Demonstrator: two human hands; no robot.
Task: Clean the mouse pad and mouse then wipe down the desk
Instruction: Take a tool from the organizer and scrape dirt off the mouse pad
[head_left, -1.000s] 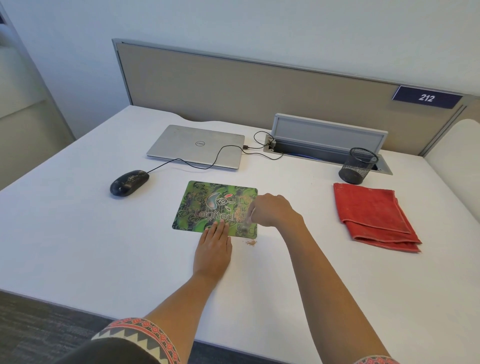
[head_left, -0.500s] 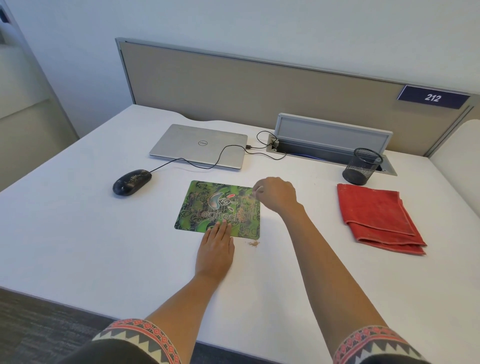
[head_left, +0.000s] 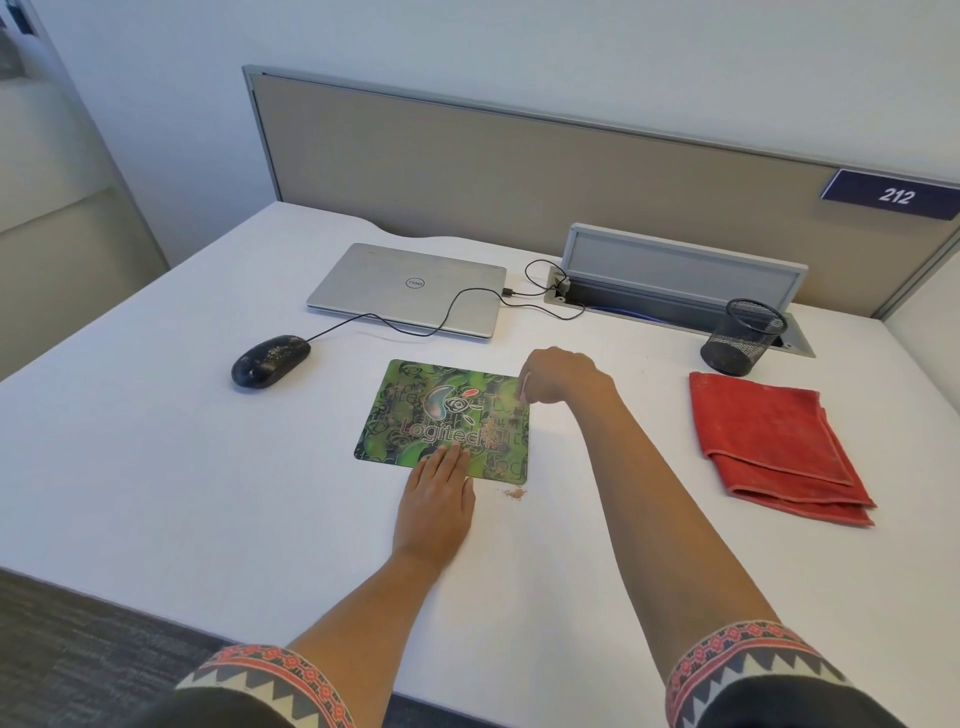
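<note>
On the desk (head_left: 208, 493), crumb-flecked green mouse pad (head_left: 410, 415)

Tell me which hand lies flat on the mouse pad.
The left hand: its straight fingers rest flat on the near edge of the mouse pad. The right hand is curled over the far right corner.

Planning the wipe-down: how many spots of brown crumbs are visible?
3: one on the right side of the green printed mouse pad, one on the white desk off its near right corner, specks on the black mouse. Finer dust may not show.
</note>
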